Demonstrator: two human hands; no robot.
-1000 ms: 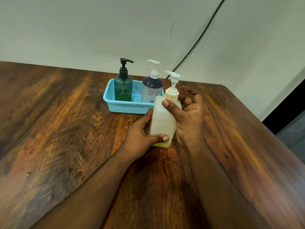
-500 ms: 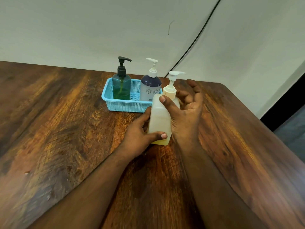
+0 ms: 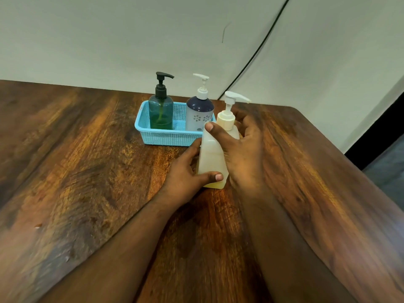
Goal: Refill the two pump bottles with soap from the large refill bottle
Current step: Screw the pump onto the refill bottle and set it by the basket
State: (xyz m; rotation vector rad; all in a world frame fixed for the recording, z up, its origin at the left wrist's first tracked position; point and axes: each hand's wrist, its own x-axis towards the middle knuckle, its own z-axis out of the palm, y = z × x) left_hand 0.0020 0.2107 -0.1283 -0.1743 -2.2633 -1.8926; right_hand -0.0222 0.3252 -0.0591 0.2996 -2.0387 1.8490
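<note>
A large translucent white refill bottle (image 3: 211,159) with a cream collar and white pump head stands upright on the wooden table (image 3: 87,171). My left hand (image 3: 188,173) grips its lower body, thumb across the front. My right hand (image 3: 242,149) wraps the upper body just under the collar, thumb on the shoulder. Behind it, a light blue basket (image 3: 166,136) holds a teal pump bottle (image 3: 160,110) with a black pump and some green liquid, and a navy and white pump bottle (image 3: 200,112) with a white pump.
The table ends at a pale wall behind the basket and at a rounded corner on the far right. A black cable (image 3: 258,49) runs down the wall to the table's back edge.
The pump head of the refill bottle has turned from facing left to pointing right. My right hand has closed from spread fingers to a grip near the collar. My left hand stays put.
</note>
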